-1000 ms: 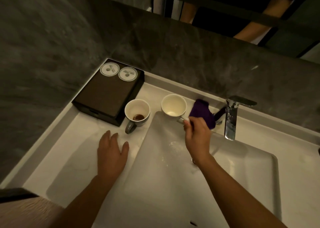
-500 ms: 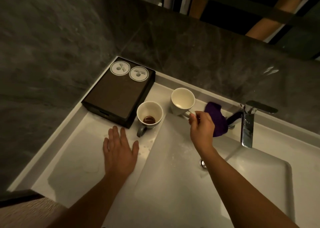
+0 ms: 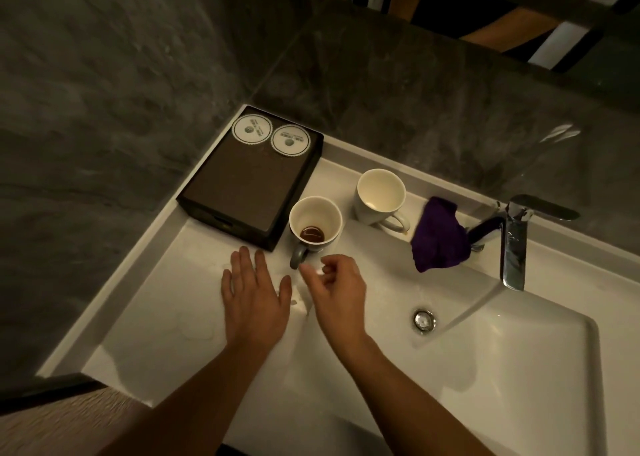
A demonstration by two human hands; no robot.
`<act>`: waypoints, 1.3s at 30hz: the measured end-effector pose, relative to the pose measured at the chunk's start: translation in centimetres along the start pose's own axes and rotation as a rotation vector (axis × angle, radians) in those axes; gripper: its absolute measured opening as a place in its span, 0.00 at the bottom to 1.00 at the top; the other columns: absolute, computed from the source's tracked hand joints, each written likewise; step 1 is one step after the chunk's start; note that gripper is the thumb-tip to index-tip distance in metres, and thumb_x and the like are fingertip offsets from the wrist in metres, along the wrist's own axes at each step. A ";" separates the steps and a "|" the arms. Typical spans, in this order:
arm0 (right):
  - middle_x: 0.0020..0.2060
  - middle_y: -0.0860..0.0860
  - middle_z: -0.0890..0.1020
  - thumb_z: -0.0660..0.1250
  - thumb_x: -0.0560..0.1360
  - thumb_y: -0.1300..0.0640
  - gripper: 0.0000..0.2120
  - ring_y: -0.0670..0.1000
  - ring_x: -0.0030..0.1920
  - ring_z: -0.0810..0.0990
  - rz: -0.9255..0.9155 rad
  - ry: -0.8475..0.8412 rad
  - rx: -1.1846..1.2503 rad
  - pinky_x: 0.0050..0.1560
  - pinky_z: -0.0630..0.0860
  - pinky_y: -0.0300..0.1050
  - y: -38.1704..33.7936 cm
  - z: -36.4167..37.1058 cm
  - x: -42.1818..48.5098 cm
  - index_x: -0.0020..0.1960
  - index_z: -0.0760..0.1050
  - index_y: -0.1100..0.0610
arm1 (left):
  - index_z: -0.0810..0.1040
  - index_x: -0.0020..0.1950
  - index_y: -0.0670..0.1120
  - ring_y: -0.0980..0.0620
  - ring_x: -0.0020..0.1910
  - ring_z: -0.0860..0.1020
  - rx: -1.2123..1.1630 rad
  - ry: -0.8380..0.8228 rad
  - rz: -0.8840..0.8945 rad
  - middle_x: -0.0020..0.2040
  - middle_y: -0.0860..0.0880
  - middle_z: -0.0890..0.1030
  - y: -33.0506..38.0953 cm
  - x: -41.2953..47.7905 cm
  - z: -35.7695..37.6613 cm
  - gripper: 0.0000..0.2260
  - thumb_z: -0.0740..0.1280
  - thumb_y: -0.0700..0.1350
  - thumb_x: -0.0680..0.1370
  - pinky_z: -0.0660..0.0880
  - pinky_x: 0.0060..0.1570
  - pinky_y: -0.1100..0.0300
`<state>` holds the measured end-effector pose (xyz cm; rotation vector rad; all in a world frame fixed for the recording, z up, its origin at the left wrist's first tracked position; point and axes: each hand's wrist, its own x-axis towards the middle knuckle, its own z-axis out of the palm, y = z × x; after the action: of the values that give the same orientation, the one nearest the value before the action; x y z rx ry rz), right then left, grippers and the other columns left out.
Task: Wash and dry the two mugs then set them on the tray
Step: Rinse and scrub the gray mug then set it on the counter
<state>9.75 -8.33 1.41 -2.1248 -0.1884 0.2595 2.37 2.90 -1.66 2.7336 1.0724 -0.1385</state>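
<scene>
Two white mugs stand upright on the white counter. The near mug [image 3: 314, 223] has brown dregs in its bottom and its grey handle points toward me. The far mug [image 3: 380, 194] looks clean inside, its handle turned right. A dark tray [image 3: 242, 192] lies at the back left, touching the near mug. My left hand [image 3: 254, 298] rests flat on the counter, fingers spread. My right hand [image 3: 337, 291] hovers just below the near mug's handle, fingers loosely curled, holding nothing.
Two round paper coasters [image 3: 270, 135] lie on the tray's far end. A purple cloth [image 3: 438, 236] is bunched beside the chrome tap [image 3: 514, 244]. The basin [image 3: 519, 369] with its drain [image 3: 424, 320] fills the right. Dark stone walls rise behind and left.
My right hand has let go of the far mug's handle and moved left and toward me, to the near mug's handle. The left hand stayed flat on the counter.
</scene>
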 end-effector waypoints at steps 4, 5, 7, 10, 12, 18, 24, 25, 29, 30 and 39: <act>0.46 0.41 0.80 0.68 0.68 0.27 0.28 0.41 0.42 0.78 0.049 -0.038 -0.080 0.42 0.74 0.32 -1.3 2.3 0.2 0.56 0.77 0.47 | 0.57 0.84 0.44 0.40 0.85 0.52 0.012 -0.006 0.015 0.85 0.39 0.56 -0.2 -0.1 0.1 0.35 0.51 0.63 0.83 0.53 0.82 0.41; 0.46 0.41 0.80 0.68 0.68 0.27 0.27 0.41 0.42 0.78 0.049 -0.021 -0.084 0.42 0.72 0.31 -1.4 2.4 0.4 0.55 0.77 0.47 | 0.58 0.84 0.44 0.40 0.85 0.53 0.007 -0.003 0.014 0.85 0.39 0.56 -0.2 -0.1 0.1 0.34 0.51 0.63 0.83 0.54 0.82 0.41; 0.45 0.41 0.80 0.70 0.70 0.31 0.22 0.40 0.41 0.78 0.033 0.015 -0.087 0.41 0.71 0.29 -1.3 2.2 0.5 0.54 0.77 0.46 | 0.58 0.84 0.44 0.40 0.85 0.53 -0.008 0.010 0.015 0.85 0.39 0.57 -0.2 0.0 0.1 0.34 0.49 0.64 0.83 0.54 0.82 0.41; 0.45 0.39 0.79 0.72 0.75 0.39 0.13 0.38 0.42 0.79 0.005 0.028 -0.093 0.41 0.72 0.27 -1.1 1.5 0.2 0.54 0.76 0.45 | 0.59 0.84 0.44 0.40 0.84 0.54 -0.039 0.031 0.015 0.85 0.39 0.58 -0.3 0.0 0.1 0.36 0.45 0.65 0.82 0.55 0.81 0.41; 0.46 0.38 0.77 0.72 0.77 0.44 0.09 0.37 0.43 0.78 -0.014 0.027 -0.085 0.40 0.71 0.25 -0.8 0.8 0.1 0.54 0.76 0.44 | 0.60 0.83 0.44 0.40 0.84 0.55 -0.047 0.034 0.013 0.84 0.39 0.59 -0.4 0.0 0.2 0.36 0.46 0.64 0.83 0.55 0.81 0.41; 0.50 0.46 0.81 0.66 0.83 0.52 0.08 0.42 0.44 0.76 -0.101 0.084 -0.151 0.44 0.69 0.28 0.4 -1.5 0.6 0.59 0.78 0.53 | 0.61 0.83 0.44 0.42 0.85 0.52 -0.195 -0.021 -0.013 0.85 0.41 0.56 -0.6 0.1 -0.1 0.33 0.59 0.61 0.83 0.50 0.82 0.44; 0.46 0.48 0.82 0.68 0.80 0.61 0.05 0.44 0.43 0.77 -0.184 0.146 -0.141 0.43 0.71 0.34 3.1 -5.9 0.8 0.55 0.79 0.56 | 0.70 0.77 0.44 0.42 0.75 0.69 -0.641 0.019 0.002 0.77 0.42 0.70 1.7 -1.0 -2.3 0.30 0.75 0.48 0.78 0.66 0.73 0.48; 0.46 0.47 0.82 0.69 0.80 0.61 0.05 0.42 0.43 0.76 -0.178 0.149 -0.141 0.43 0.70 0.31 3.8 -6.7 0.5 0.55 0.80 0.55 | 0.70 0.77 0.46 0.45 0.73 0.71 -0.743 -0.024 0.046 0.75 0.45 0.71 2.5 -1.3 -2.6 0.31 0.76 0.49 0.77 0.69 0.71 0.50; 0.44 0.41 0.80 0.70 0.79 0.61 0.06 0.39 0.44 0.78 -0.135 0.121 -0.178 0.44 0.71 0.32 7.3 -10.4 -1.6 0.55 0.80 0.52 | 0.56 0.84 0.55 0.56 0.74 0.68 -0.888 -0.392 0.254 0.78 0.57 0.67 6.6 -1.1 -3.6 0.48 0.81 0.52 0.72 0.70 0.71 0.54; 0.44 0.42 0.81 0.70 0.79 0.61 0.06 0.40 0.45 0.79 -0.122 0.117 -0.178 0.45 0.73 0.34 8.2 -11.3 -2.1 0.55 0.80 0.52 | 0.54 0.84 0.58 0.58 0.73 0.69 -0.877 -0.474 0.301 0.77 0.59 0.67 7.7 -0.9 -3.6 0.50 0.82 0.51 0.71 0.70 0.71 0.55; 0.44 0.42 0.84 0.71 0.78 0.62 0.08 0.41 0.46 0.82 0.062 0.210 -0.198 0.44 0.74 0.34 15.5 -20.8 -6.2 0.54 0.81 0.51 | 0.72 0.74 0.53 0.57 0.63 0.78 -0.811 -0.632 0.594 0.68 0.55 0.78 18.2 -3.8 -0.1 0.39 0.85 0.47 0.66 0.79 0.64 0.55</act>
<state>9.62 -34.95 -0.10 -2.3393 -0.0255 0.0539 11.95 -12.67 1.79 1.9247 0.0706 -0.3472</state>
